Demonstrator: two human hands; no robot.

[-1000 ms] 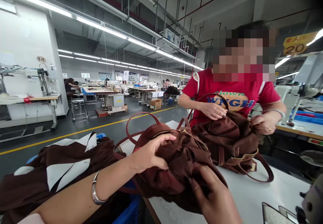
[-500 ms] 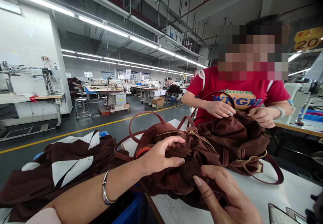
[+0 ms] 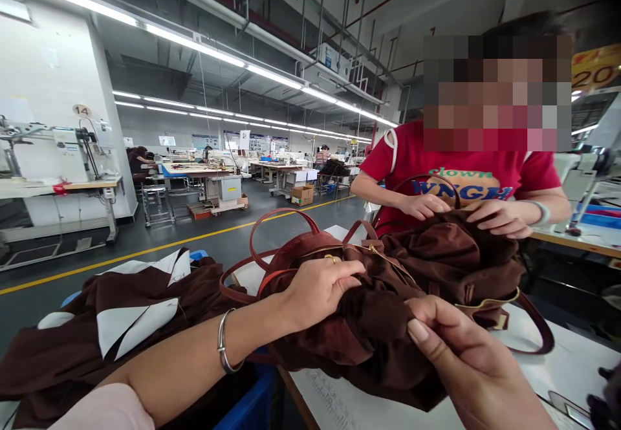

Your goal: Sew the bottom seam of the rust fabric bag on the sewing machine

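Note:
In front of me a dark brown fabric bag (image 3: 334,339) lies crumpled on the white table, with reddish-brown straps and a brass zipper. My left hand (image 3: 317,284) pinches a fold of its cloth below the zipper, thumb and forefinger together. On the near right, my right hand (image 3: 460,346) grips another edge of the same fabric between thumb and fingers. The cloth bunches and spans between both hands. Just behind it sits a second brown bag (image 3: 436,249), held by the hands of a person in a red shirt (image 3: 388,178).
A pile of brown fabric pieces (image 3: 63,326) with white panels lies at the left. A blue bin (image 3: 250,401) stands below the table edge. On the white table (image 3: 572,352) a metallic object rests at the right. Sewing stations (image 3: 228,187) stand further back.
My left fingers have closed on the bag's cloth, and my right hand has moved up and right, lifting an edge of it. The co-worker's hands have shifted on the second bag.

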